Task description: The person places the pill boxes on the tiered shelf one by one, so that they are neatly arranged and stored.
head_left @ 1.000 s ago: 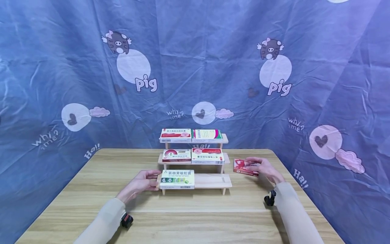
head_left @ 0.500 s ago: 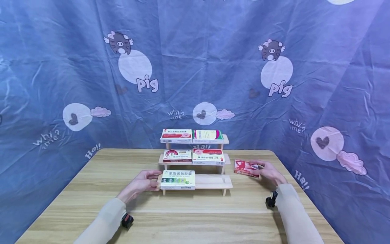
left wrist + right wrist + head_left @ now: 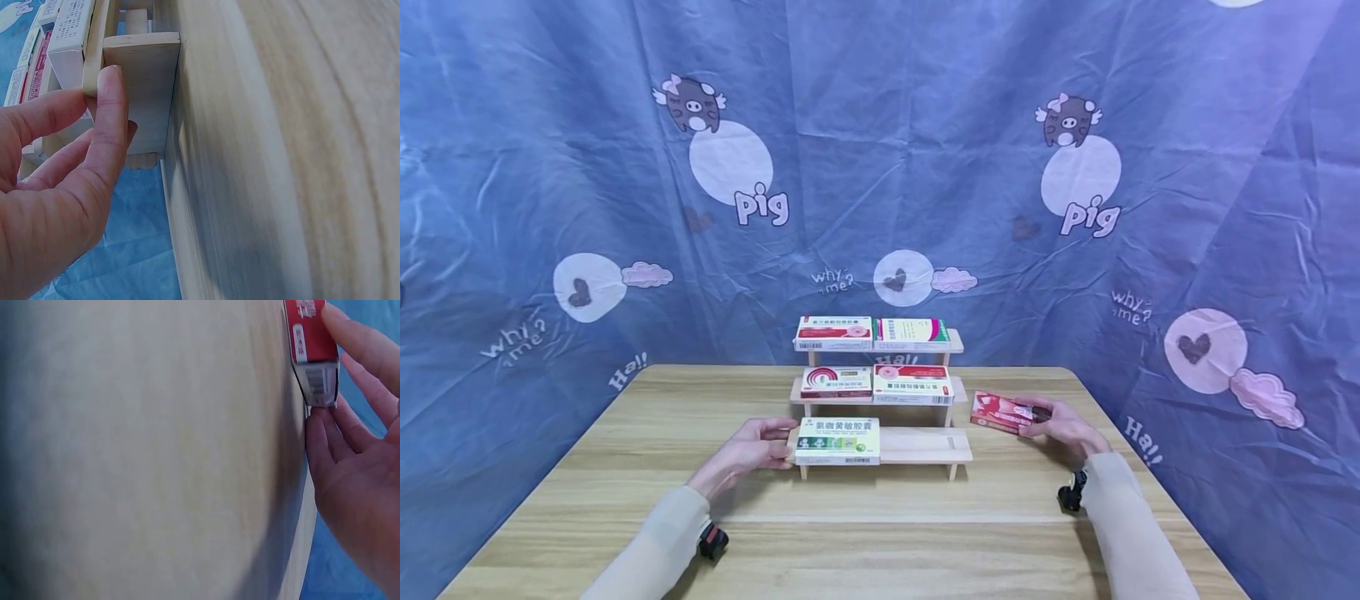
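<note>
My left hand point(image 3: 747, 450) pinches the left end of the lowest step of a three-tier wooden stand point(image 3: 925, 447). In the left wrist view, thumb and finger hold the edge of that board point(image 3: 94, 59). A white and green medicine box point(image 3: 837, 439) lies on the step just beside this hand. To the right of the stand, my right hand point(image 3: 1066, 423) holds a red medicine box point(image 3: 996, 412) by its right end, low at the table. The right wrist view shows the end of this box point(image 3: 319, 381) between the fingers; part of its far side is hidden.
Two boxes, one red and white point(image 3: 833, 332) and one green and white point(image 3: 912, 332), fill the top tier. Two more red and white boxes point(image 3: 837, 382) lie on the middle tier. A blue curtain point(image 3: 880, 167) hangs behind the wooden table point(image 3: 880, 550).
My right hand has shifted its hold to the right end of the red medicine box, which has turned slightly and moved a little left. The left hand has stayed on the stand.
</note>
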Demonstrator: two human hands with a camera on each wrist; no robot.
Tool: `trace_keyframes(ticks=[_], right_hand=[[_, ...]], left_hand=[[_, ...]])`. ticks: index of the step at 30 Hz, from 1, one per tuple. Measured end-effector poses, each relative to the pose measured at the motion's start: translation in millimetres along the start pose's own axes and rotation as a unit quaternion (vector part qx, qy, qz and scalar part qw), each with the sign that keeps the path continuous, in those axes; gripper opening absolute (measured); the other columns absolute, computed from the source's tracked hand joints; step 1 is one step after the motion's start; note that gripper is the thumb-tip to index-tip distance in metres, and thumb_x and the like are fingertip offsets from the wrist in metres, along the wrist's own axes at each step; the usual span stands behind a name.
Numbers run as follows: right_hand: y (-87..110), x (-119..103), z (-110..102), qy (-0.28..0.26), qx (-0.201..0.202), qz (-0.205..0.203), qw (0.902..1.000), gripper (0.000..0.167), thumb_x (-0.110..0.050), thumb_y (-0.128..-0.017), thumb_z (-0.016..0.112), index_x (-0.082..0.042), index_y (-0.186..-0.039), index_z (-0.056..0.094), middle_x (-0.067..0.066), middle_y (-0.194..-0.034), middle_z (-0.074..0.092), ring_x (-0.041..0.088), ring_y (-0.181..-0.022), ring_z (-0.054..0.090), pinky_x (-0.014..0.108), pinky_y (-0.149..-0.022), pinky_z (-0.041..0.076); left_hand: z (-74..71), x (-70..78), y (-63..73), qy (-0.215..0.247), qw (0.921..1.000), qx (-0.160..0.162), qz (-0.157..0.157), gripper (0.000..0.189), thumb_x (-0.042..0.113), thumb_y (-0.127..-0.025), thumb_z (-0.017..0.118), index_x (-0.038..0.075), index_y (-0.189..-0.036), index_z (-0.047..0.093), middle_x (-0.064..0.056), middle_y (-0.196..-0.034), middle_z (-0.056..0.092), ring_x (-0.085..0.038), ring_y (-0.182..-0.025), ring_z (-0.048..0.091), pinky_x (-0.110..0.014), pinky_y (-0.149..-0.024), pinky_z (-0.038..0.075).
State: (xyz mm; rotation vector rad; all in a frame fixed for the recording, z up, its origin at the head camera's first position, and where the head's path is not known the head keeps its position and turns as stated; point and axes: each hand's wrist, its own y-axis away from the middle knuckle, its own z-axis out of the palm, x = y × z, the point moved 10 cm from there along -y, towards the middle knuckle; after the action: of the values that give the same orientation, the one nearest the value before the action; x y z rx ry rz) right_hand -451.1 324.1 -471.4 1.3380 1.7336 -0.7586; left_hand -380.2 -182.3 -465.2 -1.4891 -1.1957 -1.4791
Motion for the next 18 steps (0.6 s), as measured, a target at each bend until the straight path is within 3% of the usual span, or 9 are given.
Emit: trace_keyframes(ticks=[8, 18], right_hand=[[1.1, 1.6, -0.6, 0.037, 0.003, 0.012, 0.9993, 0.081, -0.007, -0.072, 0.081, 0.003, -0.143, 0.044, 0.031, -0.138, 0.049, 0.029, -0.115, 0.052, 0.025, -0.092, 0.044], [6.1, -7.5, 1.9, 0.072, -0.02, -0.019, 0.9971, 0.081, -0.011, -0.075, 0.079, 0.007, -0.143, 0.041, 0.032, -0.14, 0.047, 0.038, -0.123, 0.05, 0.038, -0.103, 0.045]], left_hand=[[-2.1, 2.3, -0.2, -0.003, 1.0, 0.005, -0.001, 0.064, -0.012, -0.083, 0.058, -0.014, -0.143, 0.034, -0.038, -0.138, 0.044, -0.022, -0.089, 0.068, -0.037, -0.081, 0.061], [-1.1, 2.6, 1.3, -0.004, 1.0, 0.004, 0.001, 0.064, -0.012, -0.083, 0.058, -0.015, -0.142, 0.034, -0.038, -0.136, 0.046, -0.021, -0.087, 0.069, -0.036, -0.079, 0.062]])
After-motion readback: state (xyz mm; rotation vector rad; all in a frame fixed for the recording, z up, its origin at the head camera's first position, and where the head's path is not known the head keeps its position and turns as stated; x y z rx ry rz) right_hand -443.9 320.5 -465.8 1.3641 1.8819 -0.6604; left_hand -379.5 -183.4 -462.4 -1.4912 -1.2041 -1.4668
